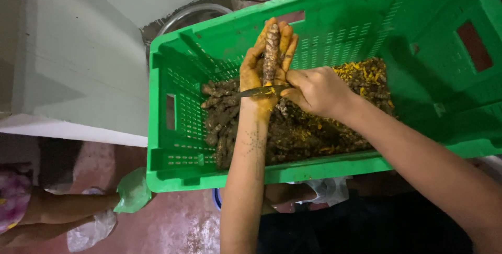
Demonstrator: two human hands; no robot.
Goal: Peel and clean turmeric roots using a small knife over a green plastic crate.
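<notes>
Yellow-stained left hand point(264, 65) cradles turmeric root point(271, 52) upright along fingers, steady for blade; your right hand point(314, 91) grips knife point(257, 92) tight, above green crate point(324, 29) catching peelings.

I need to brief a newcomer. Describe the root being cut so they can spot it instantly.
Find the big green crate holding a heap of muddy roots. Above the heap, the left hand holds one root upright against its palm. It alone is lifted, with a knife at its base.
</notes>
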